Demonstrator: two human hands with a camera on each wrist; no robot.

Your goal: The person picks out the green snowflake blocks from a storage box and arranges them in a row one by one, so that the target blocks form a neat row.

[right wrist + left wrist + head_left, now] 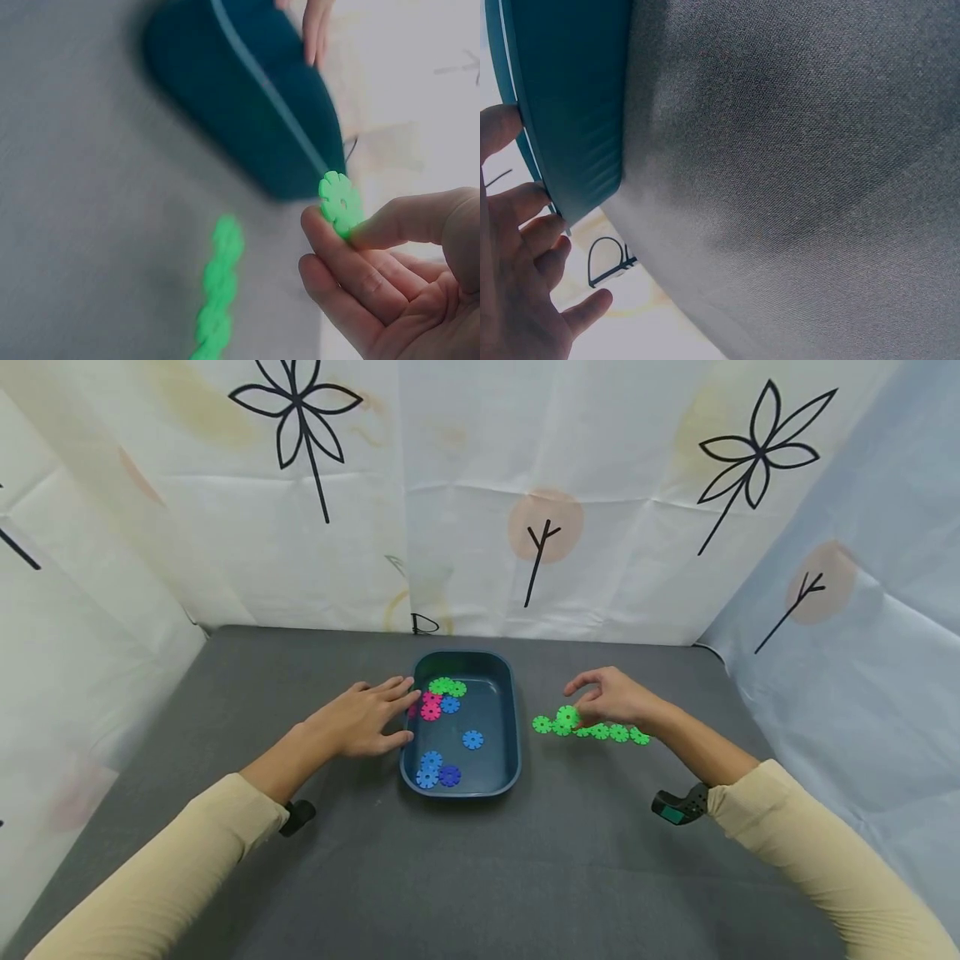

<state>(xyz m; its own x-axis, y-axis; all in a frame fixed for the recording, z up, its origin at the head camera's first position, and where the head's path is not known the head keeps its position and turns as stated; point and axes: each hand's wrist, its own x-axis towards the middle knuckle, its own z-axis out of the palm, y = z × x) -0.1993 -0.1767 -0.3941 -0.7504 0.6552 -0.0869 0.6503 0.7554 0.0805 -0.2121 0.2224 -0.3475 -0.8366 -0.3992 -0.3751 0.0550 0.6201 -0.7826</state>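
My right hand (618, 697) pinches a green flower-shaped plastic disc (340, 201) between thumb and fingertips. Below it, a row of green discs (618, 733) lies on the table, to the right of a dark blue tray (493, 710). On the tray's left rim rests my left hand (363, 718), its fingers spread and fairly straight. Inside the tray are green discs (442, 686), pink discs (431, 712) and several blue discs (472, 740). A pink piece at the left wall is partly hidden by the left fingers. The left wrist view shows the tray's outer wall (574, 97).
Grey cloth covers the table (480, 877). White curtains (465, 527) with plant drawings stand at the back and both sides. A dark band with a device (678, 806) is on the right wrist, and another dark device (298, 817) is on the left.
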